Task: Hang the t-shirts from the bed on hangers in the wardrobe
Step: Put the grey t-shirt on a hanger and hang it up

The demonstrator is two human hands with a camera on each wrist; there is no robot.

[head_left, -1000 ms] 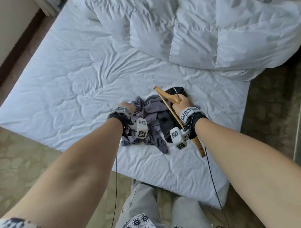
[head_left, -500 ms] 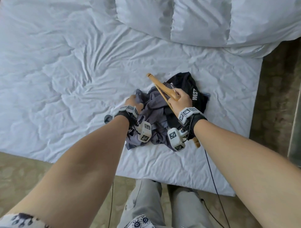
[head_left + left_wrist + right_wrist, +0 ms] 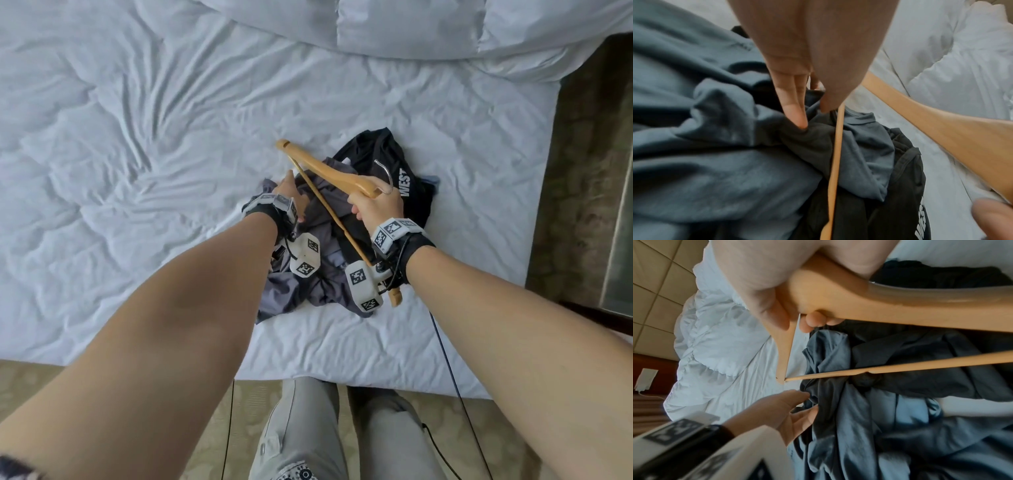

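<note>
My right hand (image 3: 375, 202) grips the hanger (image 3: 329, 169) while my left hand (image 3: 289, 193) pinches the grey shirt (image 3: 725, 162); I should find its collar first.

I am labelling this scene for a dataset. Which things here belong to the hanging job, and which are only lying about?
Part of the job:
wooden hanger, gripped by the right hand
grey t-shirt, pinched by the left hand
black t-shirt with white lettering, in the same pile

Only lying about:
white duvet, bunched at the head of the bed
white sheet
</note>
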